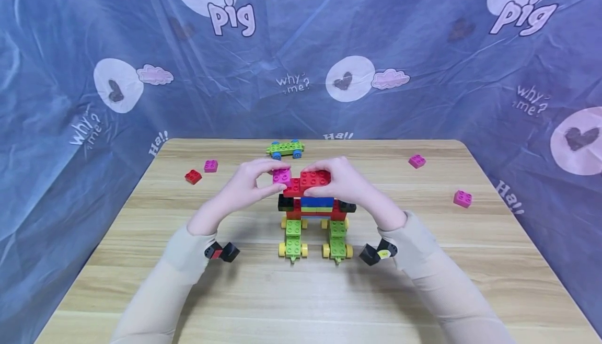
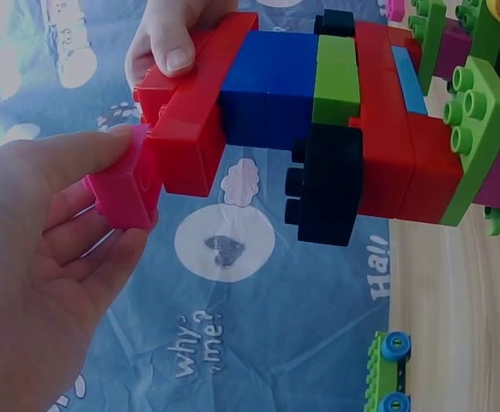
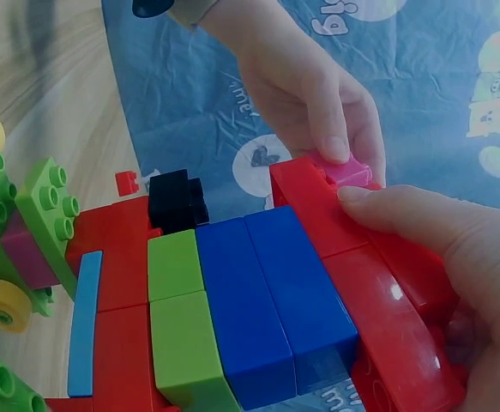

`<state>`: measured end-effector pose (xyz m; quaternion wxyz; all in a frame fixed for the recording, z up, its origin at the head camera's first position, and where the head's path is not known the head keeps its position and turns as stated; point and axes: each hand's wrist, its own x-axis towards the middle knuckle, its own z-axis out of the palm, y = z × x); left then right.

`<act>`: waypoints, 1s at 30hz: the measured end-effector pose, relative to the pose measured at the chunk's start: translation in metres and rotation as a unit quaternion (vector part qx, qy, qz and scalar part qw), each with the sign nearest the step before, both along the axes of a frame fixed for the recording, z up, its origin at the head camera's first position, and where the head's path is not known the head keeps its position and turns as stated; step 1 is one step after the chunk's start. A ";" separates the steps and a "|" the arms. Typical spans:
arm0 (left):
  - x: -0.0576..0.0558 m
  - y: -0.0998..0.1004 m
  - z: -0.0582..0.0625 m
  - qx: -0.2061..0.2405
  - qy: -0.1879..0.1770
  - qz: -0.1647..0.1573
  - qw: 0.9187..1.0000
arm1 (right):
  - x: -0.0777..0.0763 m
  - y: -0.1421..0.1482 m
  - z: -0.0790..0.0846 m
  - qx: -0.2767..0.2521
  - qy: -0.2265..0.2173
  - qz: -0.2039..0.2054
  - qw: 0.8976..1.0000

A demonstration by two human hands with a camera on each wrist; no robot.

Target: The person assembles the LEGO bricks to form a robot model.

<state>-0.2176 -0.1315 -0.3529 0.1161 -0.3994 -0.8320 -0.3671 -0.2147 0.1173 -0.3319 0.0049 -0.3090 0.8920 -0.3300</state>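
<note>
Wheels [image 1: 304,250] on green bases [image 1: 293,245] carry a toy-brick figure [image 1: 316,202] mid-way across the surface [image 1: 310,302]. At its 10 o'clock the left hand [image 1: 246,184] pinches a pink brick [image 1: 282,178]; at 1 o'clock the right hand [image 1: 344,179] grips a red top brick [image 1: 314,178]. Beyond are a loose pink brick [image 1: 463,198] at 3 o'clock and a blue-wheeled chassis [image 1: 285,149] at 11.

The table [image 1: 301,302] carries a brick build [image 1: 317,202], cart [image 1: 286,148] and 4 loose bricks [image 1: 463,198] (3 pink).
</note>
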 end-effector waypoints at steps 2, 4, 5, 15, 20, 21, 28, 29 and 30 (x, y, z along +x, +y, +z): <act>0.001 0.000 -0.001 -0.001 -0.004 0.000 1.000 | 0.001 0.000 0.000 -0.002 -0.001 -0.002 1.000; 0.003 0.000 -0.001 -0.001 -0.007 0.001 1.000 | 0.001 0.000 0.000 -0.004 -0.001 -0.004 1.000; 0.004 0.000 -0.001 -0.002 -0.008 0.002 1.000 | 0.001 0.000 0.000 -0.005 -0.001 -0.005 1.000; 0.006 -0.001 -0.001 -0.002 -0.013 0.005 1.000 | 0.003 0.000 0.000 -0.011 -0.006 -0.008 1.000; 0.007 -0.001 0.000 -0.001 -0.012 0.002 1.000 | 0.003 -0.001 0.000 -0.013 -0.005 -0.009 1.000; 0.007 -0.001 0.001 -0.001 -0.013 0.001 1.000 | 0.003 -0.001 0.000 -0.013 -0.005 -0.009 1.000; 0.005 -0.001 0.005 -0.014 -0.018 -0.001 1.000 | 0.002 -0.001 -0.001 -0.012 -0.003 -0.010 1.000; 0.005 -0.001 0.006 -0.017 -0.019 -0.001 1.000 | 0.001 -0.001 -0.001 -0.012 -0.003 -0.011 1.000; 0.005 -0.001 0.006 -0.021 -0.021 -0.001 1.000 | 0.001 -0.001 -0.002 -0.012 -0.003 -0.011 1.000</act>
